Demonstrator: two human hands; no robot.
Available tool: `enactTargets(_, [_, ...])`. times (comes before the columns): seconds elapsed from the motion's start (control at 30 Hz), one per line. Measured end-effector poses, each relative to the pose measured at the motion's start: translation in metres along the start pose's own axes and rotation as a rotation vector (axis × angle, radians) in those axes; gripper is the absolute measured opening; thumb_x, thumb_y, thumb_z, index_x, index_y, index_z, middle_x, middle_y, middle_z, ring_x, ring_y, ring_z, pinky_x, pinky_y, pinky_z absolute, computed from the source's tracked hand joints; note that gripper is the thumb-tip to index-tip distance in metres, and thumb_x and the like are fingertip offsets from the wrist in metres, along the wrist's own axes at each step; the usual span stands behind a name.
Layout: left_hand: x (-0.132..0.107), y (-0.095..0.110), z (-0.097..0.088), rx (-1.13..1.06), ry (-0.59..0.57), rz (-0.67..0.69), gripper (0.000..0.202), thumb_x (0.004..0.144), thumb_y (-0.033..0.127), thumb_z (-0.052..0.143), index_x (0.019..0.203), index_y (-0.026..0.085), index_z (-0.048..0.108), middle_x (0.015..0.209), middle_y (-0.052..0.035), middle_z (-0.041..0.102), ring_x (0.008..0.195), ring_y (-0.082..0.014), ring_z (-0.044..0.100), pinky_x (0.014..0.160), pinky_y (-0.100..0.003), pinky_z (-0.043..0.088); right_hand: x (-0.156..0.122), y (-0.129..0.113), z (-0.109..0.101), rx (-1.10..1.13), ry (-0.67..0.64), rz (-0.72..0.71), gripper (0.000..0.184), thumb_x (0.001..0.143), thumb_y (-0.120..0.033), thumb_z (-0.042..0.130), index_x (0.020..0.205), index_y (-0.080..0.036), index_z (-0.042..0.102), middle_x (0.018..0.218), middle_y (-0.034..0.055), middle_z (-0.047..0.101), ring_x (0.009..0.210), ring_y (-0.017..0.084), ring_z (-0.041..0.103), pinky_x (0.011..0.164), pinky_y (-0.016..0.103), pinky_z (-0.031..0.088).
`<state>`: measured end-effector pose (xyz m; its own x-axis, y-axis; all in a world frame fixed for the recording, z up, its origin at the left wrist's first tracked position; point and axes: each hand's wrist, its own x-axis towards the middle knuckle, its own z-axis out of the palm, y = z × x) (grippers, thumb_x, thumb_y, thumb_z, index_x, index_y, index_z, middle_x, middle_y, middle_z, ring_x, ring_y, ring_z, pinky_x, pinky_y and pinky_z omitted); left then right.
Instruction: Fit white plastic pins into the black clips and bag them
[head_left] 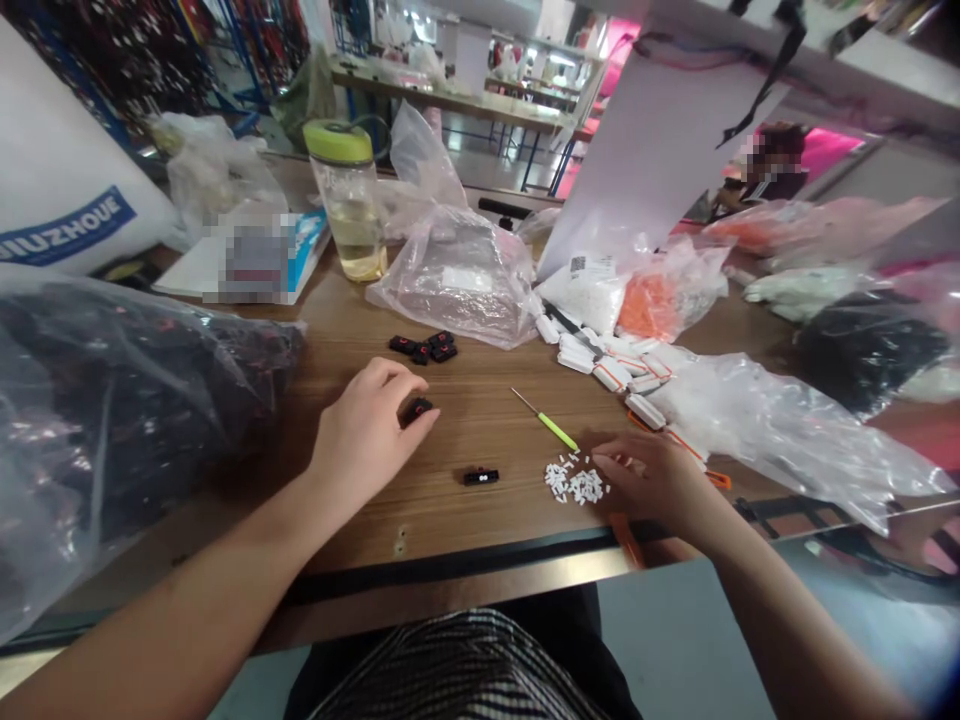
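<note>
Pinching a black connector, the left hand is nearer the crosswise white-dotted connector, beyond its left end. Right of it waits the right hand, fingertip contact unclear.

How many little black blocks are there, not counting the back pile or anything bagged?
2: one black block at the left hand, the other black block lying alone, left of the small white pieces. The hand might hide more.

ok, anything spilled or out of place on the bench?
Nothing looks clearly wrong. Closest to odd: the small white pieces lie loose on the bare tabletop beside the right hand, a few straying from the heap. Could pass for a minor spill; no damage visible.
</note>
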<state>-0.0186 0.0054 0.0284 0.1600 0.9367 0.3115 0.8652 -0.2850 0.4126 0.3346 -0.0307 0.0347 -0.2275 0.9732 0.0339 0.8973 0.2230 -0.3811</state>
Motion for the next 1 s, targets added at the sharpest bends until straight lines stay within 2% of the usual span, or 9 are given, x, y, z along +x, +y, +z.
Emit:
enactTargets(0.07, [0.003,-0.004,0.0,0.044,-0.05,-0.025,0.019,0.087,0.03,0.069,0.104,0.022,0.064,0.113,-0.0041,0.062,0.092,-0.0218,0.063,0.064,-0.029,0.046,0.0,0.003,0.006,0.02,0.004,-0.002,0.022,0.09,-0.035,0.059,0.085,-0.024,0.078,0.086,0.003,0.076,0.074,0.019,0.068,0.069,0.031,0.05])
enactTargets(0.2, [0.004,-0.009,0.003,0.055,-0.159,-0.028,0.011,0.088,0.024,0.067,0.098,0.021,0.065,0.101,-0.0026,0.064,0.085,-0.02,0.064,0.068,-0.03,0.047,0.001,0.005,0.012,0.048,0.027,-0.04,0.022,0.089,-0.037,0.062,0.083,-0.023,0.078,0.079,0.0028,0.074,0.07,0.019,0.066,0.068,0.031,0.049])
enactTargets(0.4, [0.006,-0.014,0.009,-0.101,-0.228,0.052,0.013,0.087,0.02,0.07,0.099,0.021,0.067,0.096,-0.0009,0.069,0.08,-0.0166,0.065,0.073,-0.029,0.049,-0.001,0.008,0.015,0.06,0.022,-0.025,0.022,0.089,-0.038,0.062,0.082,-0.023,0.077,0.081,0.0022,0.074,0.07,0.018,0.066,0.066,0.031,0.049])
enactTargets(0.53, [0.005,-0.011,0.011,-0.167,-0.267,0.108,0.016,0.09,0.023,0.066,0.106,0.021,0.066,0.098,-0.0019,0.071,0.078,-0.0166,0.066,0.074,-0.03,0.051,-0.001,0.0,0.012,0.078,0.005,0.024,0.018,0.086,-0.034,0.064,0.077,-0.024,0.075,0.076,0.0,0.073,0.066,0.017,0.065,0.063,0.03,0.048])
enactTargets(0.67, [0.004,-0.007,0.012,-0.133,-0.277,0.163,0.02,0.097,0.023,0.055,0.114,0.019,0.065,0.109,-0.0063,0.071,0.094,-0.0219,0.068,0.087,-0.037,0.052,0.008,-0.024,0.004,0.156,0.068,0.009,0.018,0.086,-0.036,0.064,0.078,-0.024,0.074,0.077,0.0003,0.074,0.067,0.017,0.067,0.064,0.03,0.049])
enactTargets(0.77, [0.003,-0.005,0.014,-0.087,-0.282,0.172,0.022,0.098,0.021,0.051,0.114,0.017,0.066,0.108,-0.0082,0.071,0.1,-0.025,0.067,0.092,-0.042,0.051,0.025,-0.053,0.003,0.216,0.108,-0.124,0.015,0.088,-0.032,0.063,0.081,-0.024,0.073,0.078,0.0005,0.073,0.072,0.017,0.067,0.071,0.031,0.05])
enactTargets(0.9, [0.0,-0.005,0.022,-0.172,-0.264,0.246,0.019,0.096,0.019,0.055,0.11,0.019,0.067,0.105,-0.0052,0.071,0.097,-0.0222,0.067,0.09,-0.038,0.052,0.057,-0.091,0.017,0.286,0.076,-0.3,0.011,0.09,-0.025,0.063,0.083,-0.023,0.072,0.079,0.0005,0.07,0.078,0.017,0.064,0.08,0.034,0.047])
enactTargets(1.0, [-0.002,-0.004,0.026,-0.256,-0.228,0.256,0.015,0.094,0.019,0.06,0.106,0.021,0.067,0.098,-0.0021,0.072,0.086,-0.0191,0.067,0.081,-0.034,0.053,0.077,-0.105,0.034,0.319,0.048,-0.409,0.008,0.089,-0.022,0.065,0.083,-0.022,0.071,0.085,0.0023,0.068,0.086,0.018,0.062,0.084,0.037,0.046])
